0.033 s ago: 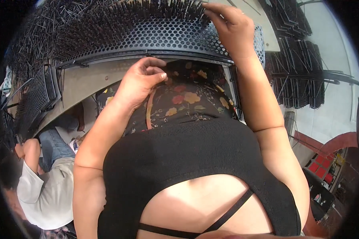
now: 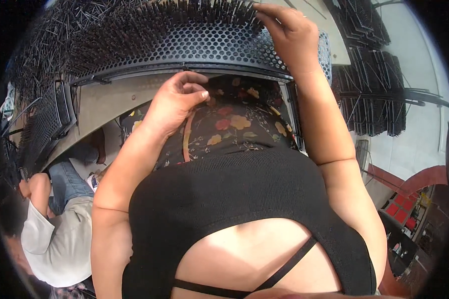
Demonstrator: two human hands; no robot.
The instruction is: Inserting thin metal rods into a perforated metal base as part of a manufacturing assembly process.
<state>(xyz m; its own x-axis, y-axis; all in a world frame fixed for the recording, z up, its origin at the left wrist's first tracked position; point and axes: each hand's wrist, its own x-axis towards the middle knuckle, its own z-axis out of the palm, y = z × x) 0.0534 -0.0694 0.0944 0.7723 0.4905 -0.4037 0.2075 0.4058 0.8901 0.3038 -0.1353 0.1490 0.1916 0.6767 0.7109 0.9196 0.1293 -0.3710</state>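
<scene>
A long perforated metal rack [image 2: 204,45] lies across the table in front of me, its left and far parts packed with thin dark rods [image 2: 119,40] standing in the holes. At its far right side my right hand [image 2: 294,37] reaches over the rack, thumb and finger closing on a dark rod at the edge of the standing ones. Bare holes show just left of that wrist. My left hand [image 2: 179,94] hovers by the rack's near edge, fingers loosely curled and thumb apart, with nothing visible in it.
Loose dark rods [image 2: 40,65] heap up at the far left. A smaller rod-filled rack [image 2: 47,114] stands at the tabletop's left [image 2: 100,102]. More filled racks [image 2: 379,89] sit at right. A co-worker in a pale shirt [image 2: 67,239] is at lower left; red boxes [image 2: 401,207] are at lower right.
</scene>
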